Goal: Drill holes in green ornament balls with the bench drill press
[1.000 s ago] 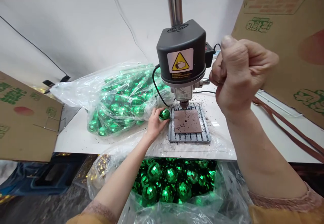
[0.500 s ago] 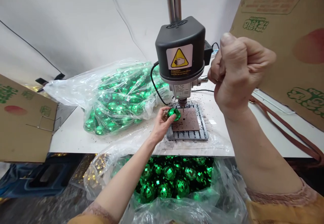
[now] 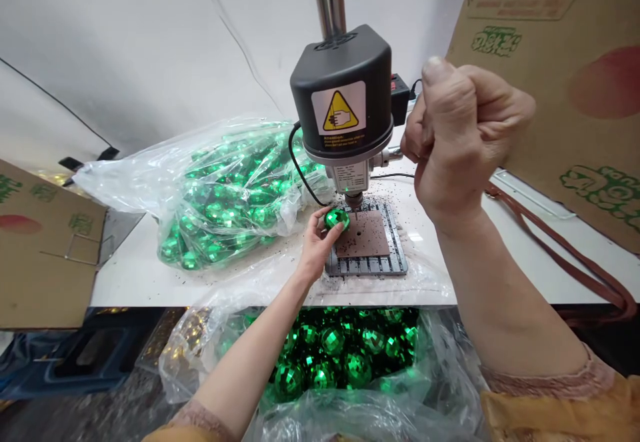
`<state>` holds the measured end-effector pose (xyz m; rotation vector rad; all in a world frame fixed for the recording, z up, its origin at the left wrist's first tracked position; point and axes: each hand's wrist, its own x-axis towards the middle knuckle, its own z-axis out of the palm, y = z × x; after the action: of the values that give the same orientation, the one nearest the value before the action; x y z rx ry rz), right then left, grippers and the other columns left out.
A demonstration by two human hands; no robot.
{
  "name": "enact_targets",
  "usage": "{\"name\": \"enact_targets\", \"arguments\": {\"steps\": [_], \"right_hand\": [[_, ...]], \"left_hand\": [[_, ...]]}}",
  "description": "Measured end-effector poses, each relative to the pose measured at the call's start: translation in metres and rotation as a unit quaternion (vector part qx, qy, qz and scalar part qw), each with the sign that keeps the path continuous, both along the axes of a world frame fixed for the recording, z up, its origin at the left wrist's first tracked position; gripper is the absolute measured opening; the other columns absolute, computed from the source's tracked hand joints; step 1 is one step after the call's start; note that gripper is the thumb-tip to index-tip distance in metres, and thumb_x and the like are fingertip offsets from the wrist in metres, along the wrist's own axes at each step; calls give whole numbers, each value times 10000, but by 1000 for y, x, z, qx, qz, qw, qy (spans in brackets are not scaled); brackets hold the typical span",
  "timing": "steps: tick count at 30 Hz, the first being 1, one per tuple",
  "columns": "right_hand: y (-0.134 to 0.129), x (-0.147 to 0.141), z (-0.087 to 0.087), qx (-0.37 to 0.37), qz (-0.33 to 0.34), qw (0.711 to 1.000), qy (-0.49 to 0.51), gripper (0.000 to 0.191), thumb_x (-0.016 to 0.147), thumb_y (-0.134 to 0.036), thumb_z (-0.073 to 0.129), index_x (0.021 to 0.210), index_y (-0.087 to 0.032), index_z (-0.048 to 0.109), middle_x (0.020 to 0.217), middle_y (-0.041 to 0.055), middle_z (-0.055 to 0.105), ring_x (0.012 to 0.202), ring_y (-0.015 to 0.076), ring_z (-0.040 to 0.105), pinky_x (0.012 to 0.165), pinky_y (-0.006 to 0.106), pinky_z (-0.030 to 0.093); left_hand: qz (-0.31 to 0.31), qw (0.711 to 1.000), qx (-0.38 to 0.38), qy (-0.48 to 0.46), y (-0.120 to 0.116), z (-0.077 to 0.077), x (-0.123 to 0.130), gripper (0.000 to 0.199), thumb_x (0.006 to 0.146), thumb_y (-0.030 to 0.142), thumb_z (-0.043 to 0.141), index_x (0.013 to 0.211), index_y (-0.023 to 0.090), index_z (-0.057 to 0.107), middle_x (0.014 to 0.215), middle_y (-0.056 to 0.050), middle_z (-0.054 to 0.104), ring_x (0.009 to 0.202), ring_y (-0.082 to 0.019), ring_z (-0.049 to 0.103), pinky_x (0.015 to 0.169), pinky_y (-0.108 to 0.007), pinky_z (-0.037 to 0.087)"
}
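Observation:
My left hand (image 3: 319, 239) pinches a shiny green mirror-ball ornament (image 3: 337, 219) between thumb and fingers. It holds the ball beside the chuck (image 3: 354, 199) of a small black bench drill press (image 3: 345, 95), over the left part of a brown board (image 3: 367, 242). That board lies on the slotted metal base (image 3: 397, 255) and has a dark hole near its middle. To the right of the drill head, my right hand (image 3: 463, 135) is closed in a fist at the end of the metal feed lever (image 3: 393, 154). The part inside the fist is hidden.
A clear bag (image 3: 235, 195) of green mirror balls lies left of the press. Below the table edge, an open plastic bag (image 3: 440, 369) holds more. Cardboard boxes (image 3: 540, 95) flank the table (image 3: 135, 269). A brown strap (image 3: 565, 255) lies at right; dark shavings are scattered around the base.
The camera view has shifted a little, so most things sit slightly further left. My left hand still holds the ball beside the chuck, and my right fist keeps its place by the lever.

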<state>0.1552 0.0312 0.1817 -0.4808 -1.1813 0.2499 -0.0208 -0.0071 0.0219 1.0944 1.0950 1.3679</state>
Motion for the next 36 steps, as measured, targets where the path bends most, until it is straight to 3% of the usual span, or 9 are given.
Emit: {"name": "enact_targets", "arguments": {"steps": [4,7,14,21,28,36], "right_hand": [[-4,-1,3,-8,11,1000,8,512,913,-553,525,572,-207,365,525,-24,326,508,73,442,477,266,374],[-7,-2,6,-2,13,1000,13,537,906,-525,553,558,-202,303,517,-33,281,466,60,375,458,262,339],[-7,-4,10,-21,-26,999,3,564,907,-565,520,563,-209,251,516,-29,242,453,68,306,441,281,280],[-10,-6,11,-3,-9,1000,28,542,903,-480,576,548,-210,268,507,-36,255,442,66,274,448,284,257],[-7,-4,11,-16,-19,1000,14,579,881,-596,544,541,-219,264,486,-39,245,437,66,256,429,297,250],[-17,-7,-6,43,0,997,58,527,899,-299,604,506,-194,268,468,-38,216,414,70,247,453,318,160]], "left_hand": [[-27,997,25,67,6,-7,1,554,761,407,814,1228,225,578,1140,-59,701,1078,-188,641,1007,-334,474],[-43,994,28,95,9,-10,3,584,753,417,818,1243,213,575,1184,-82,688,1114,-213,630,1009,-354,475],[-50,988,41,141,13,-16,8,628,714,431,841,1244,205,590,1235,-92,661,1145,-243,618,1036,-392,464],[-40,966,95,235,7,-18,14,577,698,347,858,1216,235,630,1298,-98,615,1295,-312,524,1138,-468,366],[-36,961,105,252,3,-23,19,576,739,349,827,1252,230,595,1293,-111,612,1269,-303,544,1112,-461,384],[-32,959,120,253,4,-26,18,555,762,412,812,1247,242,603,1275,-94,611,1223,-286,558,1085,-441,399]]}}
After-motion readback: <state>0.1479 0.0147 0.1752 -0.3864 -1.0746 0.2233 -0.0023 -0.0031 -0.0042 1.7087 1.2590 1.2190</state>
